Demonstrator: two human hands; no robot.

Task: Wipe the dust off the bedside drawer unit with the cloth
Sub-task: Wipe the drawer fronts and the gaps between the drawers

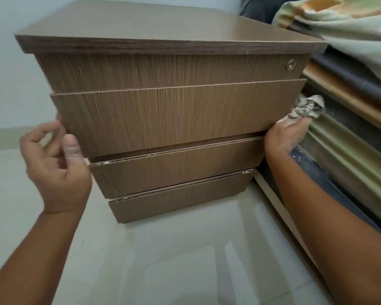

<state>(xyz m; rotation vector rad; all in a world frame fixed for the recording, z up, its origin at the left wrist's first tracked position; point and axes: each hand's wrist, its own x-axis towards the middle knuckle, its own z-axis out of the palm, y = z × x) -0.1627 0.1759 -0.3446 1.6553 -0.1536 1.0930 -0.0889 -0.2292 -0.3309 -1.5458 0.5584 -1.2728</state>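
The brown wood-grain bedside drawer unit (163,111) stands on the floor in front of me, with several drawer fronts stacked below its top. The second drawer front juts out a little. My left hand (55,164) hovers at that drawer's left edge, fingers curled and apart, holding nothing. My right hand (284,137) is at the drawer's right lower corner and grips a crumpled grey patterned cloth (306,108), which bunches up above the fingers beside the unit's right side.
A bed (350,133) with layered mattress edges and a pale blanket (350,29) lies close along the unit's right side. Pale glossy floor tiles (174,260) stretch in front. A light wall (9,73) rises at the left.
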